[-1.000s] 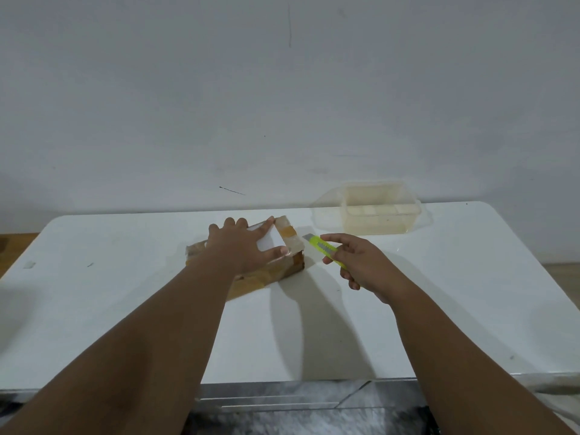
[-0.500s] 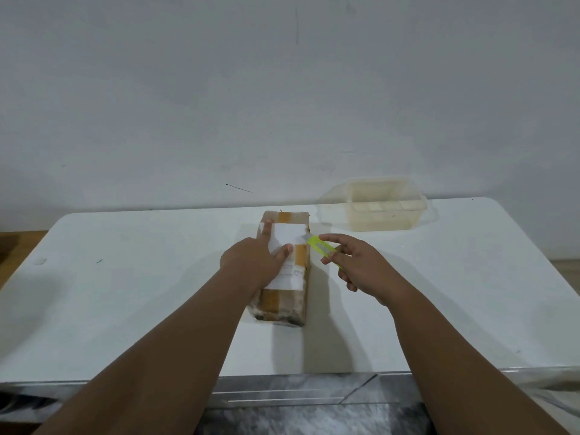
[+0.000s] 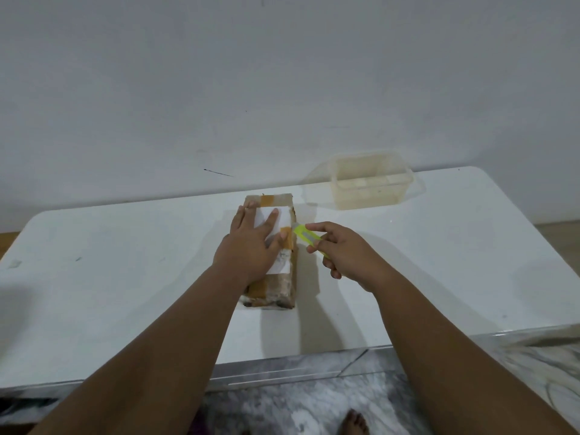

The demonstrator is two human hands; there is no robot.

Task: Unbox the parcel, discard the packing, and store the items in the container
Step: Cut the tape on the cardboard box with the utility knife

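A brown taped parcel [image 3: 279,284] with a white label lies lengthwise on the white table [image 3: 125,277]. My left hand [image 3: 251,246] rests flat on top of it, fingers spread over the label. Just right of the parcel, my right hand [image 3: 345,255] grips a yellow-green utility knife [image 3: 306,237], whose tip touches the parcel's upper right edge. A clear plastic container [image 3: 370,183] stands at the back right of the table, away from both hands.
The container's clear lid [image 3: 314,186] lies under or beside it near the wall. The table's front edge [image 3: 282,368] runs below my forearms, with marbled floor [image 3: 298,406] and a bare foot [image 3: 354,423] beneath.
The parcel was turned from lying sideways to pointing away from me. My left hand now lies flat on it, and the knife tip has come up against its right edge.
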